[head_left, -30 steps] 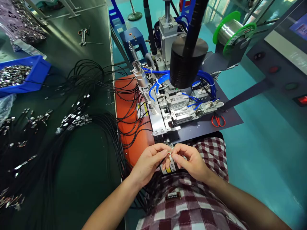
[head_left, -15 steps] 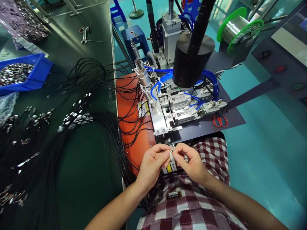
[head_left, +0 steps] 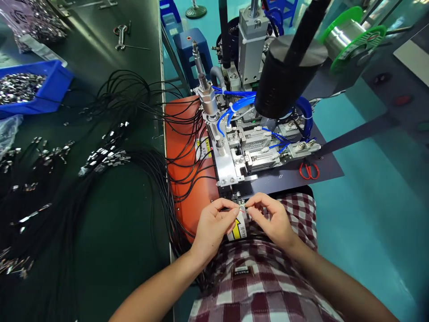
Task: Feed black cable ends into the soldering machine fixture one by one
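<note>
My left hand [head_left: 214,223] pinches the end of a thin black cable [head_left: 187,179], thumb and forefinger closed. My right hand [head_left: 270,219] pinches the same tip from the other side, where a tiny metal piece [head_left: 241,208] shows between the fingertips. Both hands sit just under the front jaw of the small metal machine [head_left: 237,152], right above a yellow arrow label [head_left: 238,228]. My checked shirt lies below them.
Several black cables with metal ends [head_left: 103,158] spread over the dark green bench [head_left: 100,241]. A blue bin [head_left: 55,91] of metal parts sits far left. Red scissors [head_left: 309,169] lie on the machine's dark plate. A green wire spool [head_left: 350,36] and black cylinder [head_left: 284,80] hang above.
Both hands have moved up and slightly forward with the cable tip, closer to the machine's front jaw. The pinch of each hand stays the same.
</note>
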### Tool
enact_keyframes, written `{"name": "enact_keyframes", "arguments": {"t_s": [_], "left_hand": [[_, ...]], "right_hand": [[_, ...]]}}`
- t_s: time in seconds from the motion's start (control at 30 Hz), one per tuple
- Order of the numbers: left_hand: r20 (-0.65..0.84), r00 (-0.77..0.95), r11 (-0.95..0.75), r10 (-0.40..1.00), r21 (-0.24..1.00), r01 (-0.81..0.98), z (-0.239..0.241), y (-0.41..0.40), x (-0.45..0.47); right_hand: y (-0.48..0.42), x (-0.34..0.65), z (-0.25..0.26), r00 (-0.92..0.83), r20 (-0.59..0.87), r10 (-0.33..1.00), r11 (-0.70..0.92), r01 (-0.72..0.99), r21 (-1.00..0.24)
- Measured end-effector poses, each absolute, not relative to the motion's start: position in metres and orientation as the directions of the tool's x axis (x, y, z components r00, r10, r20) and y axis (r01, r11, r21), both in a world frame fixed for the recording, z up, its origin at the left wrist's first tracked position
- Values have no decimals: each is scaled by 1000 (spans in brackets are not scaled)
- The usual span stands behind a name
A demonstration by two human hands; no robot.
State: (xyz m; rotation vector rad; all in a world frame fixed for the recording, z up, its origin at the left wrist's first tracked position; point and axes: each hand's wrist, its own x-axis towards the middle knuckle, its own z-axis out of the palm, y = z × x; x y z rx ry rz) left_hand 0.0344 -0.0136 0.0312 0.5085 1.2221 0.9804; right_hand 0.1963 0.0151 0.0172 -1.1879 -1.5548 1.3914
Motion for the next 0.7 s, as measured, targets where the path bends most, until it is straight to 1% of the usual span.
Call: {"name": "enact_keyframes", "arguments": {"t_s": [0.17, 0.33, 0.43, 0.53, 0.6, 0.7], "left_hand": [[-553, 24, 526, 833, 777, -346, 35, -12, 36], [-551, 42, 530, 834, 776, -341, 34, -12, 37], [-547, 51, 530, 836, 778, -339, 34, -13, 36], [-544, 75, 534, 836, 774, -339, 35, -14, 34], [-546, 109, 548, 831, 769, -328, 36, -14, 32], [-563, 181, 590, 806, 745, -311, 37, -13, 29]], "right_hand": [[21, 191, 24, -290, -135, 947, -101, 130, -986], [17, 186, 21, -295, -173, 940, -149, 101, -984], [17, 186, 19, -304, -239, 922, -231, 64, -971], [19, 188, 16, -381, -323, 866, -359, -25, -933], [21, 190, 14, -459, -338, 822, -416, -76, -906], [26, 195, 13, -546, -303, 781, -406, -76, -911]]}}
